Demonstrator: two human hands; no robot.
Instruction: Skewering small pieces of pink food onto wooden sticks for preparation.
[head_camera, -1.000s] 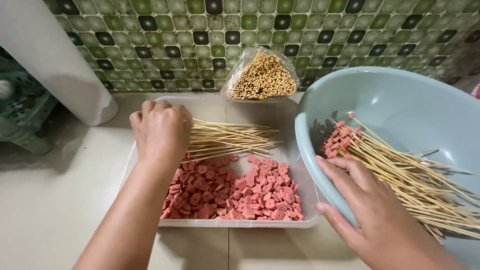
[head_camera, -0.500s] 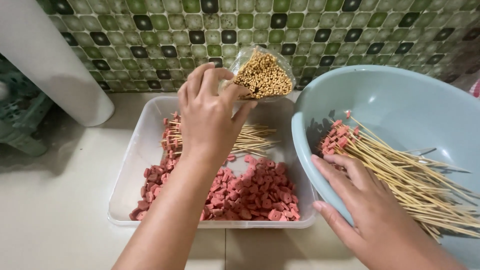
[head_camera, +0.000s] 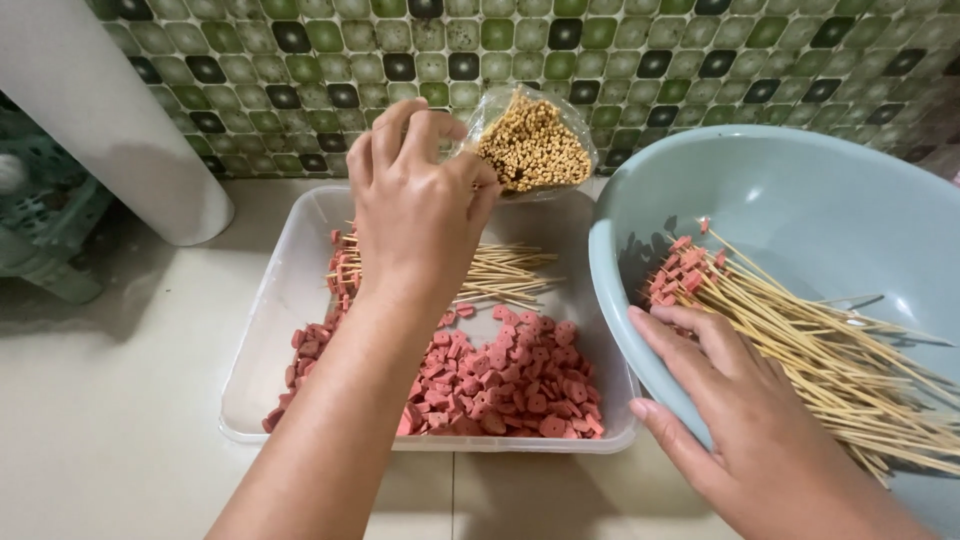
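Where left hand (head_camera: 415, 200) reaches, fingertips behind skewer bag (head_camera: 532, 145).

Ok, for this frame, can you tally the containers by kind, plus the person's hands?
Clear rectangular plastic tray holding pink sausage pieces: 1
Pale blue round plastic basin holding bamboo skewers: 1
Clear plastic bag of bamboo sticks seen end-on: 1
Bare hands: 2, the left hand at the bag, the right hand on the basin's rim
Total: 5

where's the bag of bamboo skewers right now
In the head view, the bag of bamboo skewers is top centre against the tiled wall, at the left hand fingertips, behind the clear tub.
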